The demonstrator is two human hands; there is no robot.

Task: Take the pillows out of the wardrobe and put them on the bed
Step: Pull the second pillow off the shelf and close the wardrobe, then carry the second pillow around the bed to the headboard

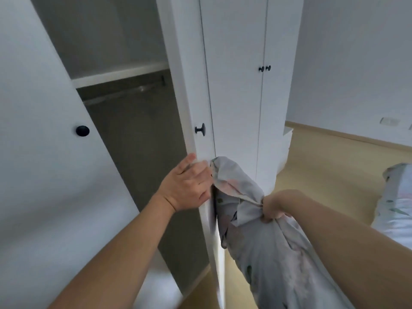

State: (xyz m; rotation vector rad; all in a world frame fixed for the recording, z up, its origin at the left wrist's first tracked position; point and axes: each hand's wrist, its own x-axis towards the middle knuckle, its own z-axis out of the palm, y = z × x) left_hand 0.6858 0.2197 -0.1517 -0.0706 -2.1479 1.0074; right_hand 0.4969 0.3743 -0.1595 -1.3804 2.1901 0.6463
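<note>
A grey pillow with a faint floral print hangs outside the white wardrobe, in front of its shut middle doors. My right hand grips a bunched fold of the pillow's cover. My left hand holds the edge of the wardrobe's open right-hand door, fingers curled round it just below its black knob. The open compartment shows a shelf and a hanging rail; its lower part is hidden. The bed, with matching floral bedding, lies at the right edge.
The other open door with a black knob fills the left side. Light wood floor runs between wardrobe and bed. A low white cabinet stands behind the wardrobe's right end. A white wall with a socket closes the room.
</note>
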